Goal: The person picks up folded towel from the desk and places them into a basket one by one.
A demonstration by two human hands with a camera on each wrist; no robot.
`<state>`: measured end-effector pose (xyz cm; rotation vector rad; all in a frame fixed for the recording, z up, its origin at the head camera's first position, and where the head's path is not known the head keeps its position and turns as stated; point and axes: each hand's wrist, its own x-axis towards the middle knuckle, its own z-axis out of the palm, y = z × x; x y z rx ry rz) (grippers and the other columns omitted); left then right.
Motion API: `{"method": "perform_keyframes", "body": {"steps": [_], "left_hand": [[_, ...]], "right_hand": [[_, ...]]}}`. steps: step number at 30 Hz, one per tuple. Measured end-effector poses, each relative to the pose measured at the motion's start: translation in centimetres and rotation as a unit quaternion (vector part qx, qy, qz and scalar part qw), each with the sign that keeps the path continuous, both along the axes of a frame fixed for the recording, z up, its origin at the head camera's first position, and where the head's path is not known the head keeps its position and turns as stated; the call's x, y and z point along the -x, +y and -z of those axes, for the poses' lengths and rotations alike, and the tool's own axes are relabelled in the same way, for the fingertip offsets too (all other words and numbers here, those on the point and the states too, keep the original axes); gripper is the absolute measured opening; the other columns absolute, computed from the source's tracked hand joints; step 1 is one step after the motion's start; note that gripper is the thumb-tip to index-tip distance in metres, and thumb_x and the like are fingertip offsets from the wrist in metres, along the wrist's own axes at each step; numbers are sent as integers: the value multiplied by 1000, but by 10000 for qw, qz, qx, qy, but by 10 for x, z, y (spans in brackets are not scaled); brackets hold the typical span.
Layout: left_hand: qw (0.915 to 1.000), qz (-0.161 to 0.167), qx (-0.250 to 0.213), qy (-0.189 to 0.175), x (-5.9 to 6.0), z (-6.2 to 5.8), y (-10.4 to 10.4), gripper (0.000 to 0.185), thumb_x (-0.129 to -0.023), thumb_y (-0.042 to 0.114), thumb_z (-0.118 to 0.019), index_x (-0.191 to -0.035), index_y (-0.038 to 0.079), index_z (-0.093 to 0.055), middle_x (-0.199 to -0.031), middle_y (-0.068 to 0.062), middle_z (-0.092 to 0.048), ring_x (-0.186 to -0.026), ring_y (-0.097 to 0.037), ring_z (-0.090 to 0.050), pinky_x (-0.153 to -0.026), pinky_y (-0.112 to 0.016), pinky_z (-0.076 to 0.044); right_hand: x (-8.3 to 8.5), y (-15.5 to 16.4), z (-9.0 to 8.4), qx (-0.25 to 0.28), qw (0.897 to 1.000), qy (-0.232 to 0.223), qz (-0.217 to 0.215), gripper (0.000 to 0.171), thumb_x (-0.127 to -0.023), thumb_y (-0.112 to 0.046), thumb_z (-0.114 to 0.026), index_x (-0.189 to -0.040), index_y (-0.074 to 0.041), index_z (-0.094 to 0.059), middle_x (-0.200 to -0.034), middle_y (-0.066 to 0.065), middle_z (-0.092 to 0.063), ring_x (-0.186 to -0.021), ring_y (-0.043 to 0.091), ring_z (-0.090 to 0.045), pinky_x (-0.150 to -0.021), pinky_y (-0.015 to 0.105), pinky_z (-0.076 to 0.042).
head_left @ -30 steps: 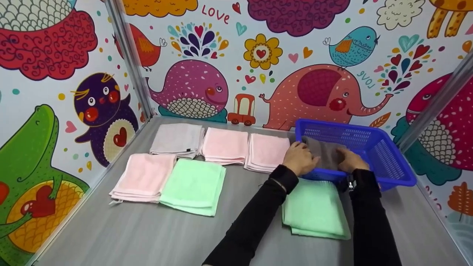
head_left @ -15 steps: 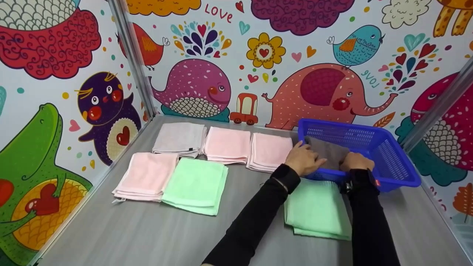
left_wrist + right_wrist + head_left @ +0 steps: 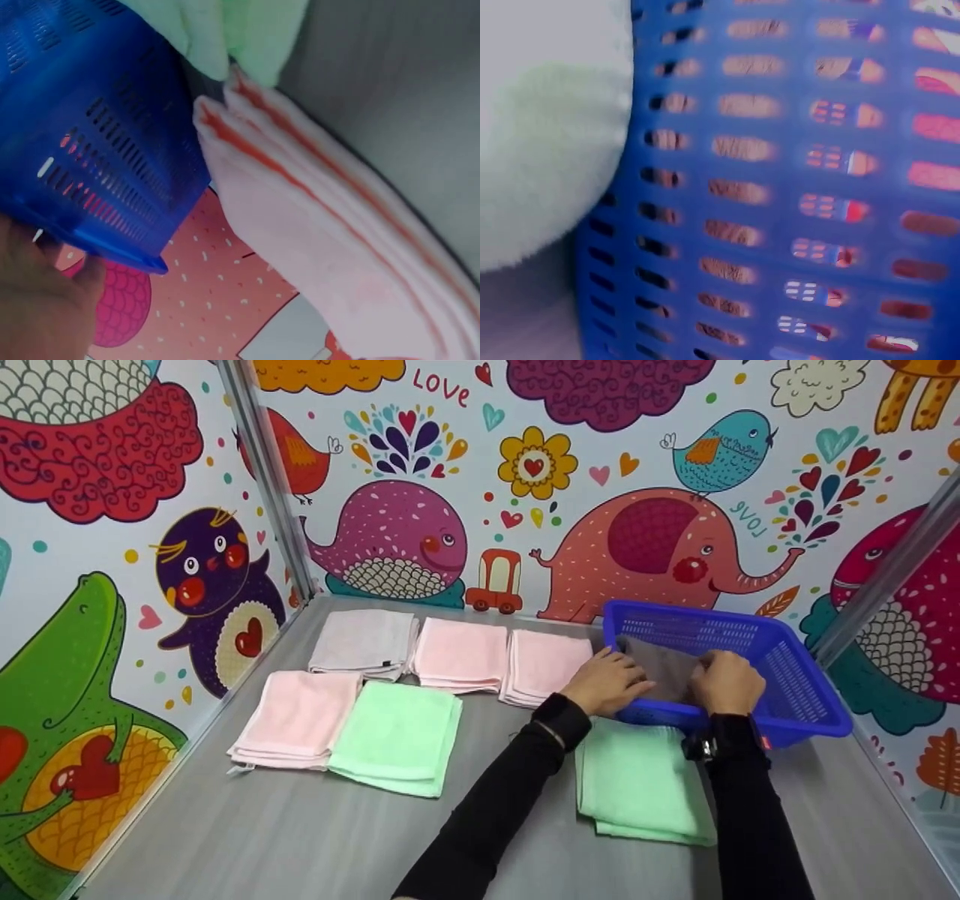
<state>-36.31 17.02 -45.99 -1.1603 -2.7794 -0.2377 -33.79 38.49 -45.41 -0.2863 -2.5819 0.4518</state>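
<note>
A grey-brown folded towel (image 3: 664, 669) lies inside the left part of the blue plastic basket (image 3: 810, 697). My right hand (image 3: 727, 682) has its fingers curled at the towel's right edge, gripping it. At the basket's left end, my left hand (image 3: 606, 682) rests by the rim with its fingers loosely extended and the thumb toward the towel. The left wrist view shows part of that hand (image 3: 45, 300) beside the basket's rim. A folded green towel (image 3: 645, 784) lies on the table in front of the basket, between my forearms.
Left of the basket, a back row holds a pale grey towel (image 3: 364, 641) and two pink towels (image 3: 460, 651). Nearer sit another pink towel (image 3: 300, 716) and a green towel (image 3: 397, 735). Printed wall panels (image 3: 480, 457) enclose the grey table (image 3: 300, 832).
My right hand has curled its fingers more and risen slightly at the towel's right edge. My left hand has drawn back a little toward me. The towels on the table stay in place.
</note>
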Motion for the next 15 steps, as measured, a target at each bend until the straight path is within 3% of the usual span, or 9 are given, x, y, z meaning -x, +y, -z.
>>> {"method": "perform_keyframes", "body": {"steps": [4,7,11,15], "left_hand": [[9987,174,-426,210,-7,6,-17,49,-111,49,-36,-149,27,-57,-160,6,-48,-150,-14,-40,-125,-32,-30],[9973,126,-678,262,-18,11,-32,50,-109,49,-42,-154,28,-51,-164,7,-41,-150,-14,-39,-118,-34,-40],[9967,-10,-747,304,-35,17,-58,56,-105,47,-56,-156,28,-47,-160,5,-47,-144,-15,-47,-106,-36,-51],[9978,58,-629,194,-52,26,-84,62,-99,40,-67,-156,24,-47,-151,2,-57,-134,-19,-56,-100,-38,-54]], "right_hand": [[-11,-5,3,6,9959,859,-267,23,-97,-12,-60,-102,2,-78,-94,26,-74,-80,46,-68,-71,62,-50],[-21,-9,6,-57,9896,1326,-546,21,-98,-15,-65,-102,1,-77,-90,23,-72,-77,43,-68,-71,61,-51],[-35,-17,10,-223,9821,1506,-1110,18,-97,-17,-69,-103,-3,-78,-89,19,-72,-74,38,-67,-68,58,-49],[-48,-26,15,-388,9756,1409,-1641,15,-96,-17,-72,-104,-6,-79,-90,14,-73,-73,33,-68,-64,53,-49]]}}
